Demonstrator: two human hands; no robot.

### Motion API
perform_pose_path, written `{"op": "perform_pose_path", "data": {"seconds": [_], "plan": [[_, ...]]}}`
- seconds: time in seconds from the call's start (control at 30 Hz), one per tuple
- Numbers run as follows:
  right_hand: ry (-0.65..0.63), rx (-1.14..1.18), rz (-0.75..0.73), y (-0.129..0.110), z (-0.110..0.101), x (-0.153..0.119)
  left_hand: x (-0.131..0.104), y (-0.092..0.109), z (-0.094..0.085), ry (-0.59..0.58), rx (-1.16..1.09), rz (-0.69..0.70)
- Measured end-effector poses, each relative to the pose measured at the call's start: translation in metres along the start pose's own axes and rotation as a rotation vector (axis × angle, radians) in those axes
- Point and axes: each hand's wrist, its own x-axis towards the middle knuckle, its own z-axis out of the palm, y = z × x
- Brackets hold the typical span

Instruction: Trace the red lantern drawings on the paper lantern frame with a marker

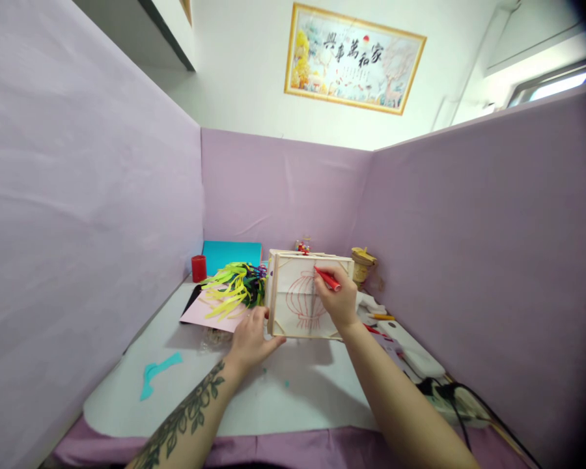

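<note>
A wood-framed lantern (283, 326) with pale panels is tilted up above the table. Its near panel bears a red line drawing of a round lantern (305, 303) with a fringe at the bottom. My left hand (252, 339) grips the frame at its lower left corner, thumb along the bottom edge. In my right hand (340, 298) is a red marker (328, 279), its tip at the upper part of the drawing. The right hand covers the right side of the panel.
Yellow and green ribbon strips (229, 290) lie on pink paper (212, 311) at left, near a red candle-like cylinder (198, 268) and a blue folder (232, 256). Blue paper scraps (159, 372) lie front left. At right are an orange pen (381, 317), a white box (422, 361) and black cables (446, 389).
</note>
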Motion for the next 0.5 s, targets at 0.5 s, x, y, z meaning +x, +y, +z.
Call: {"op": "perform_pose_path", "data": {"seconds": [0.5], "plan": [[-0.052,-0.005,-0.018,-0.0021,-0.0022,0.0001,-0.0001,0.0005,-0.0001,-0.015,0.004,-0.007]]}}
